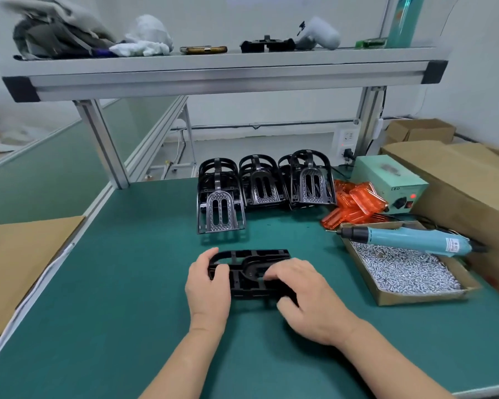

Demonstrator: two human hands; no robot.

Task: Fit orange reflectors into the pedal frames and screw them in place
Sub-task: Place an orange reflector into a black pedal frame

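A black pedal frame (251, 256) lies flat on the green mat in front of me. My left hand (208, 286) grips its left end, thumb over the far rim and fingers curled on top. My right hand (303, 289) holds its right side, fingers curled over the curved middle part and hiding it. A pile of orange reflectors (355, 204) lies at the back right. No reflector shows in the held frame.
Several stacked black pedal frames (260, 185) stand behind. A blue electric screwdriver (409, 239) rests across a cardboard tray of screws (404, 269). A green power box (389, 182) and cardboard boxes (455, 180) stand at right; cardboard (18, 260) lies at left.
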